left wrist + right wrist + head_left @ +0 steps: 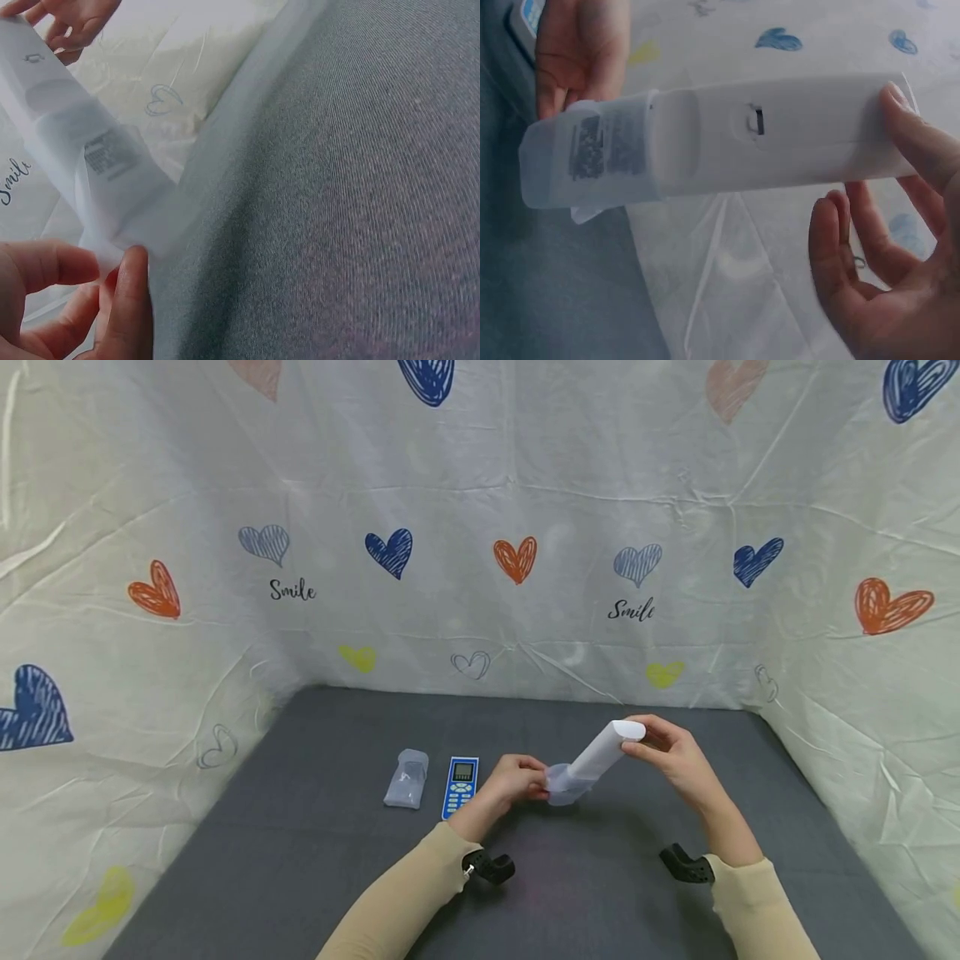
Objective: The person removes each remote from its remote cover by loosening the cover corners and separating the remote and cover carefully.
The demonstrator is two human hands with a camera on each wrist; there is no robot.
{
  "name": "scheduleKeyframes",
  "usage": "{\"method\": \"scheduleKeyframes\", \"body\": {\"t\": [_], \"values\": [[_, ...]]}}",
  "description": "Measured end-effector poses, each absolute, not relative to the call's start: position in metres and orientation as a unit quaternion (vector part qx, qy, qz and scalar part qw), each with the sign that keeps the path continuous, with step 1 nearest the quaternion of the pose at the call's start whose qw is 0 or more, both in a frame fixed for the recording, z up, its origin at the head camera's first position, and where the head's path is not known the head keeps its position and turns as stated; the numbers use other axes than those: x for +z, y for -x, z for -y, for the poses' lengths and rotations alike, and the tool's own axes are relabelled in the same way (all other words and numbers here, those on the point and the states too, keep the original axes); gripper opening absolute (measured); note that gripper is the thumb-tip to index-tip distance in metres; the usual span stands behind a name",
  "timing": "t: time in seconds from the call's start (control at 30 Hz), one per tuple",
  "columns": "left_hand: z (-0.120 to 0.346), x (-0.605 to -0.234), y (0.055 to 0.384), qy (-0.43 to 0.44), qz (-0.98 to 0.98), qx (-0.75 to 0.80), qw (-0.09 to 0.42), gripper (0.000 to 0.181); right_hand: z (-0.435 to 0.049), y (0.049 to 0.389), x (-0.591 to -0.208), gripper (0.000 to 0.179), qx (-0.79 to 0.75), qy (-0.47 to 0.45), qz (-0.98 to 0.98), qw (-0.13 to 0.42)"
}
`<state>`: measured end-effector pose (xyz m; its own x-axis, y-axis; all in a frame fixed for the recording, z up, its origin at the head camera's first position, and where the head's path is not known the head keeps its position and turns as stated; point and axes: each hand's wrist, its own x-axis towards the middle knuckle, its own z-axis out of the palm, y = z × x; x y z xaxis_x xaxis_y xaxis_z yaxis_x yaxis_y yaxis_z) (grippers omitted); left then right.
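A white remote control [600, 755] is held tilted above the table, its back with the battery-cover latch showing in the right wrist view. Its lower end sits inside a translucent sleeve [555, 165], through which a printed label shows. My right hand [678, 757] grips the remote's bare upper end between thumb and fingers. With thumb and fingertips, my left hand [516, 782] pinches the open edge of the sleeve, which bunches at that spot in the left wrist view. Much of the remote's length is outside the sleeve.
Left of my left hand, a blue remote control [461, 783] with a small screen lies face up on the dark grey table [300, 868]. Beside it lies another translucent sleeve [407, 779]. A white curtain [450, 602] printed with hearts surrounds the table's back and sides.
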<state>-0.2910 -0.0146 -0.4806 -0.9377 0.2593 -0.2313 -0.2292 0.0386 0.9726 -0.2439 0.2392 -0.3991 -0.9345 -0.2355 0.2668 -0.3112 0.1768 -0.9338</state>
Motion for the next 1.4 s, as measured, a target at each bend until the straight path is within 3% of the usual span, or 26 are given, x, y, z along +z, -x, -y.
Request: {"method": "scheduleKeyframes", "body": {"t": [0.3,0.83,1.23,1.4], "values": [[0.016,-0.475,0.292,0.003,-0.698,0.708,0.110,0.020,-0.253,0.236,-0.403,0.039,0.618,-0.159,0.770,-0.014],[0.017,-0.471,0.293,-0.008,-0.697,0.715,0.053,0.020,-0.271,0.228,-0.408,0.047,0.617,-0.155,0.768,-0.071],[0.014,-0.468,0.293,-0.021,-0.728,0.685,0.014,0.015,-0.268,0.225,-0.415,0.040,0.603,-0.098,0.790,-0.055],[0.012,-0.466,0.296,-0.028,-0.741,0.671,0.000,0.016,-0.267,0.223,-0.418,0.046,0.581,-0.088,0.807,-0.059]]}}
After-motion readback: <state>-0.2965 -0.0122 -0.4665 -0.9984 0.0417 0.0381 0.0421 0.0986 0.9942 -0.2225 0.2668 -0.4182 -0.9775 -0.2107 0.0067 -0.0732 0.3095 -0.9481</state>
